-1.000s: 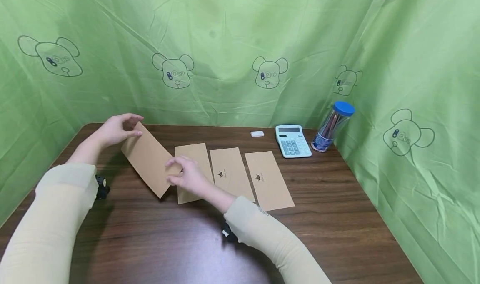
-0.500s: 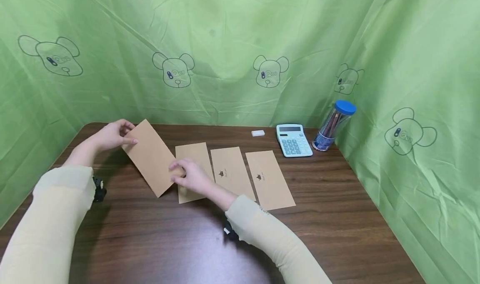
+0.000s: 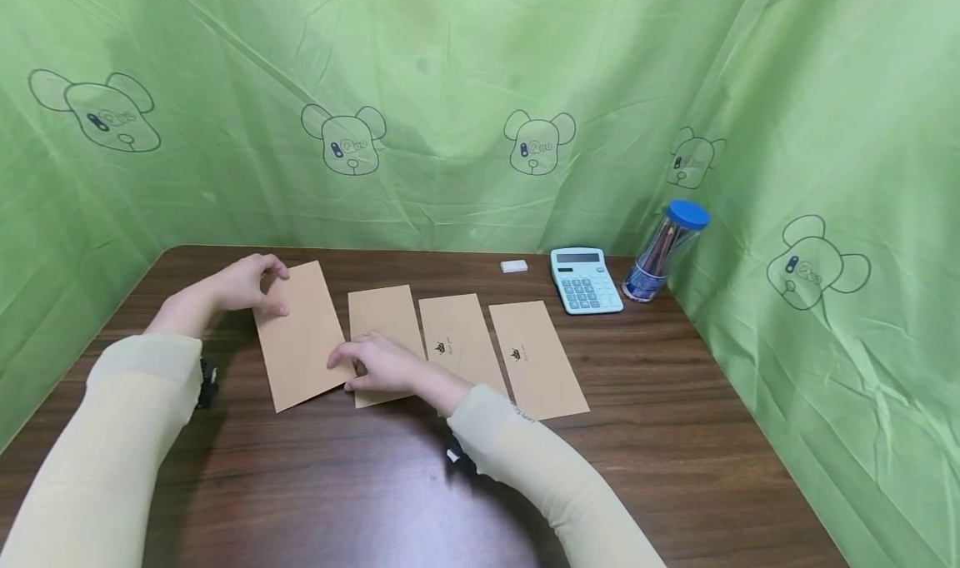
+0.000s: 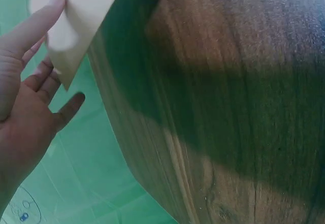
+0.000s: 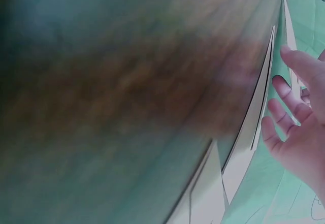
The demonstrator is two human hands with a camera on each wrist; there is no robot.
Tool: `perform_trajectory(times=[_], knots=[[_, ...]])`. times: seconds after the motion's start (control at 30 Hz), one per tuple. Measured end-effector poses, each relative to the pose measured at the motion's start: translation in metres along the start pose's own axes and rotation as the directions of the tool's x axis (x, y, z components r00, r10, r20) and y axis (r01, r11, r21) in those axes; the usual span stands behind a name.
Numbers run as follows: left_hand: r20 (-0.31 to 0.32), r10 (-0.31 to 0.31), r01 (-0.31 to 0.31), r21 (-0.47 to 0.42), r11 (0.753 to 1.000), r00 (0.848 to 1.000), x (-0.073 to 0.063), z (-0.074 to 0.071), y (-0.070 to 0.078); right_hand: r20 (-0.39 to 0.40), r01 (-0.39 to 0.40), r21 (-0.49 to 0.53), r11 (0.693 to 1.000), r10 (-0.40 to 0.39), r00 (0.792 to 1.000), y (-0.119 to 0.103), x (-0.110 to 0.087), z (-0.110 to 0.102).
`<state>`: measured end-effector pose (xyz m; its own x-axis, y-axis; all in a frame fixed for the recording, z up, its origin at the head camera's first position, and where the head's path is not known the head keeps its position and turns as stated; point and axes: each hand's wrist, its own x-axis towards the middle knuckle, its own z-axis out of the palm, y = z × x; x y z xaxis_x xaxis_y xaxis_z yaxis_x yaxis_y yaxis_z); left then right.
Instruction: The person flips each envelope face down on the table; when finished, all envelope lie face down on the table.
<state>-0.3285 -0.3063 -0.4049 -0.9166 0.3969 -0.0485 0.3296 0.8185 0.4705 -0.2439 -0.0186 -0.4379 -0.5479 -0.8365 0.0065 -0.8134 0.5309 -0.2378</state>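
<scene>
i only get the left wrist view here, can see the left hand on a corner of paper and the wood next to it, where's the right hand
Observer: In the head view, the right hand is at the lower right corner of the same tan paper that the left hand holds.

Operator: ok, any more papers further right

Observer: Yes, three other tan papers lie in a row to its right on the table.

Operator: and whats at the back of the table on the right

Observer: A light blue calculator, with a blue-lidded jar just to the right of it.
</scene>
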Motion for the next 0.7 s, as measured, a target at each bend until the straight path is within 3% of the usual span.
perform_trajectory(times=[0.17, 0.37, 0.53, 0.7], knots=[[0.045, 0.003, -0.005, 0.057, 0.998, 0.999, 0.001, 0.011, 0.002, 0.024, -0.028, -0.038, 0.999, 0.029, 0.999, -0.002, 0.002, 0.001], [0.014, 0.014, -0.016, 0.077, 0.997, 1.0, 0.002, 0.025, -0.004, 0.02, -0.043, -0.13, 0.991, 0.046, 0.999, -0.01, 0.002, 0.002], [0.022, 0.018, -0.019, 0.076, 0.997, 1.0, 0.004, 0.03, -0.003, 0.029, -0.054, -0.203, 0.978, 0.061, 0.998, -0.014, 0.001, 0.002], [0.05, 0.018, -0.022, 0.071, 0.997, 0.999, 0.007, 0.032, -0.001, 0.044, -0.051, -0.212, 0.976, 0.062, 0.997, -0.013, 0.002, 0.005]])
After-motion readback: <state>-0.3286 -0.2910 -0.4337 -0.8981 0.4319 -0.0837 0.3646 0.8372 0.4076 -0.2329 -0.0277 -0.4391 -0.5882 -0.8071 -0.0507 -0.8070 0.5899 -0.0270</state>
